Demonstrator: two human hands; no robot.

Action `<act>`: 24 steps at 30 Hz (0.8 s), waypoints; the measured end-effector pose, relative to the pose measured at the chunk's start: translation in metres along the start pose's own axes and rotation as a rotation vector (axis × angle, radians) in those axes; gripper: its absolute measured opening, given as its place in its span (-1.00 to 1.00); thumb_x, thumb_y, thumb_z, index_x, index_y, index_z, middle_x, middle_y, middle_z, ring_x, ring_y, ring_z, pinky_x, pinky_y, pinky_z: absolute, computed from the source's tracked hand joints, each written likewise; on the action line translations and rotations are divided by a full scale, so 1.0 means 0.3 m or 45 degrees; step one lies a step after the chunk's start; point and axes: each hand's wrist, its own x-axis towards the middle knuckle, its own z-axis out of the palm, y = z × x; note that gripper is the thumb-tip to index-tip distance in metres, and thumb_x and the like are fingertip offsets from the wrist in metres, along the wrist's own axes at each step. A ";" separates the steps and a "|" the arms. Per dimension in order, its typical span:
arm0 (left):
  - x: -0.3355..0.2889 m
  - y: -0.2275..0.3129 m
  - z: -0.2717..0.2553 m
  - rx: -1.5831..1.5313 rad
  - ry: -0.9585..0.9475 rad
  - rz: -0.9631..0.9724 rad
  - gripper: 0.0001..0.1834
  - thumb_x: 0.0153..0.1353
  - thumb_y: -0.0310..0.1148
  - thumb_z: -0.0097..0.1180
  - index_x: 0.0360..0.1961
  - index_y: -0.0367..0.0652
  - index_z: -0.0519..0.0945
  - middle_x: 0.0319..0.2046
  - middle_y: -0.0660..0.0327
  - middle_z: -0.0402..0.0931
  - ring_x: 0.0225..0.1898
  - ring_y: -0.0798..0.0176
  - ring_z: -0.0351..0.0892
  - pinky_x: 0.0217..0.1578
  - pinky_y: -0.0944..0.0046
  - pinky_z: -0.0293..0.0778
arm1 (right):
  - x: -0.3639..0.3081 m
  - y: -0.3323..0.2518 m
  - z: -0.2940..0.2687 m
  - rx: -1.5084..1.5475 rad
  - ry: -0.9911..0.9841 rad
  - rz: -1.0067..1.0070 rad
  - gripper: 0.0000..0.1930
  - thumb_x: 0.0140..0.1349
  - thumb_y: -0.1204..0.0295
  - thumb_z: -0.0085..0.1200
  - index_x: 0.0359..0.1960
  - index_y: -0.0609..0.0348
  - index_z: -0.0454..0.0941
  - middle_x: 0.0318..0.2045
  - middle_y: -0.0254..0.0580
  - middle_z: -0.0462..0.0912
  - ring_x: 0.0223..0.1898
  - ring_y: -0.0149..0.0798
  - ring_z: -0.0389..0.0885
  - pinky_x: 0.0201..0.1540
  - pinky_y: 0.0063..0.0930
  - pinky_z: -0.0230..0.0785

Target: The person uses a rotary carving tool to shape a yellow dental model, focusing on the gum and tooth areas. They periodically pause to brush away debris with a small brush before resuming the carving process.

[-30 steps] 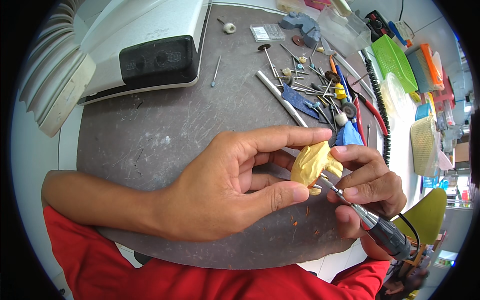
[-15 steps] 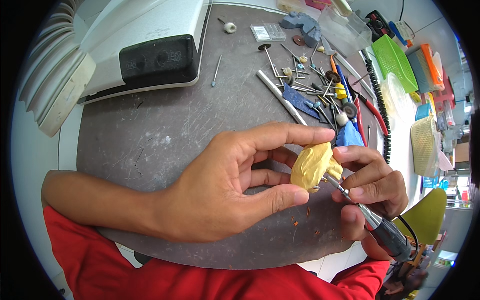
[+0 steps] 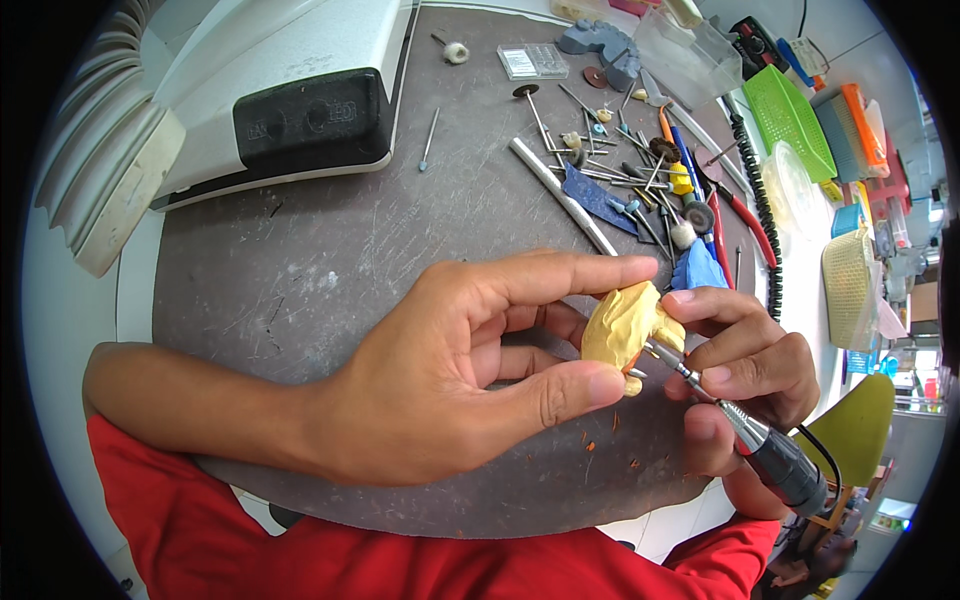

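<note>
Between the thumb and fingers of my left hand (image 3: 490,370) is a yellow plaster dental model (image 3: 622,322), small and rough-sided, with metal pins showing low on its right side. My right hand (image 3: 750,365) grips a rotary handpiece (image 3: 760,440) like a pen; it has a silver front, a black body and a cord at its rear. The handpiece tip meets the model's right side, and the exact contact is partly hidden. Fingers of my right hand also rest close against the model. Small orange shavings (image 3: 590,446) lie on the grey mat below.
Burs and polishing wheels (image 3: 650,180) lie heaped beyond my hands, beside red-handled pliers (image 3: 748,222) and a blue piece (image 3: 700,268). A white machine with a black panel (image 3: 315,120) and a ribbed hose (image 3: 120,170) stand at the far left. Baskets (image 3: 790,125) line the right.
The model has turned slightly in my left fingers, showing more of its lower edge and an orange patch. The handpiece has shifted slightly right and down with my right hand.
</note>
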 end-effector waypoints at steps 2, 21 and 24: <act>0.003 0.012 0.002 -0.023 -0.020 -0.065 -0.38 0.21 -0.51 0.13 0.25 -0.43 0.20 0.18 0.01 0.27 0.15 0.27 0.35 0.14 0.26 0.38 | -0.010 -0.010 -0.002 0.019 -0.005 0.050 -0.78 0.19 0.42 0.14 -0.19 0.10 0.38 -0.43 -0.19 0.53 0.04 -0.01 0.49 0.10 -0.16 0.36; 0.003 -0.006 -0.018 0.025 -0.034 -0.051 -0.43 0.25 -0.45 0.09 0.24 -0.43 0.24 0.15 -0.02 0.34 0.10 0.24 0.42 0.08 0.26 0.46 | 0.009 0.055 0.077 0.150 0.439 -0.181 -0.78 -0.02 0.51 0.24 -0.42 0.40 0.47 -0.63 -0.05 0.54 -0.44 -0.04 0.66 -0.20 -0.16 0.59; 0.003 -0.008 -0.018 0.052 -0.025 -0.031 -0.43 0.25 -0.45 0.09 0.24 -0.43 0.24 0.16 -0.02 0.33 0.11 0.24 0.41 0.09 0.26 0.45 | 0.010 0.057 0.078 0.146 0.444 -0.182 -0.78 -0.01 0.50 0.24 -0.42 0.39 0.47 -0.63 -0.05 0.54 -0.43 -0.03 0.66 -0.20 -0.16 0.59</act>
